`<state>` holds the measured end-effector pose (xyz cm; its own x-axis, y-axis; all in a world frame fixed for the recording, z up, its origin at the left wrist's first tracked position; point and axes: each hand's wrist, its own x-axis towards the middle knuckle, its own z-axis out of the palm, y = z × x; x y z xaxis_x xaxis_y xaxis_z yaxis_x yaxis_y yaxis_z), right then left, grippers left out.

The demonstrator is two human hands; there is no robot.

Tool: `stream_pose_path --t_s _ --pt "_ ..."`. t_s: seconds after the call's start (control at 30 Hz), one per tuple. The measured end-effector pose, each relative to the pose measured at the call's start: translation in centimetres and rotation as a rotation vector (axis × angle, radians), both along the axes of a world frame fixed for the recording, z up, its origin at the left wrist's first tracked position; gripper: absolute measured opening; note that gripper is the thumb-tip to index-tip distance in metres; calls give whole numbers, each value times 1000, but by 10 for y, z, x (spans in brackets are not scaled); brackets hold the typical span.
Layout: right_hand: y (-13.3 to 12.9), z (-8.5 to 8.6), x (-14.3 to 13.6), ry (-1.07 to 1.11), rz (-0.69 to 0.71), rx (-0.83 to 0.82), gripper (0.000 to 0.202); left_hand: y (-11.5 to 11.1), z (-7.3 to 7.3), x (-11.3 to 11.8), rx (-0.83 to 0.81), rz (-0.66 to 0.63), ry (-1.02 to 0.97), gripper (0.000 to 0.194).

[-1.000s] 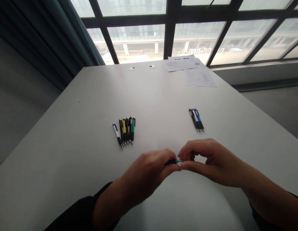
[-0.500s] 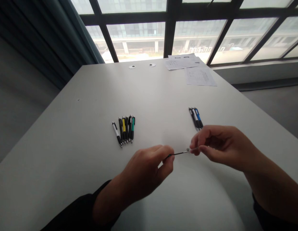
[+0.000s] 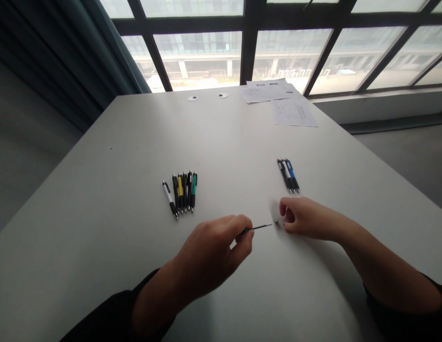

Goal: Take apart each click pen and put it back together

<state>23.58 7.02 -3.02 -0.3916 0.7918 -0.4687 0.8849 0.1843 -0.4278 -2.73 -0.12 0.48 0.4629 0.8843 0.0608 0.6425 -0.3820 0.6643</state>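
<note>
My left hand (image 3: 217,251) pinches a green pen part with a thin dark refill (image 3: 262,227) sticking out to the right, its metal tip bare. Just beyond that tip, a small metallic piece (image 3: 276,221) is on or just above the white table (image 3: 142,270). My right hand (image 3: 310,216) is beside this piece, palm down, its fingers curved with a gap between thumb and fingers and nothing visible in them.
Several pens (image 3: 184,192) lie side by side on the left, with a white and black pen (image 3: 169,199) slightly angled. Three pens (image 3: 288,175) lie beyond my right hand. Paper sheets (image 3: 294,113) and two white discs (image 3: 223,96) are at the far edge.
My right hand has turned palm down and come away from the refill tip, lower toward the table. The small metallic piece is now apart from the tip. My left hand still holds the refill.
</note>
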Motion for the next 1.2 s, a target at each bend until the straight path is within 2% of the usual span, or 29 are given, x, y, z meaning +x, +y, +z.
stream_pose_path --t_s 0.17,0.43,0.9,1.2 --pt "-2 -2 -2 -56 -24 10 15 0 0 0 11 11 -4 13" --pt "-4 5 -5 -157 -8 9 19 -1 0 0 3 7 23 14" --pt "-5 2 -10 -181 12 -3 19 0 0 0 -13 9 22 14" --pt "-5 -1 -9 -178 18 -15 26 0 0 -1 10 7 19 13"
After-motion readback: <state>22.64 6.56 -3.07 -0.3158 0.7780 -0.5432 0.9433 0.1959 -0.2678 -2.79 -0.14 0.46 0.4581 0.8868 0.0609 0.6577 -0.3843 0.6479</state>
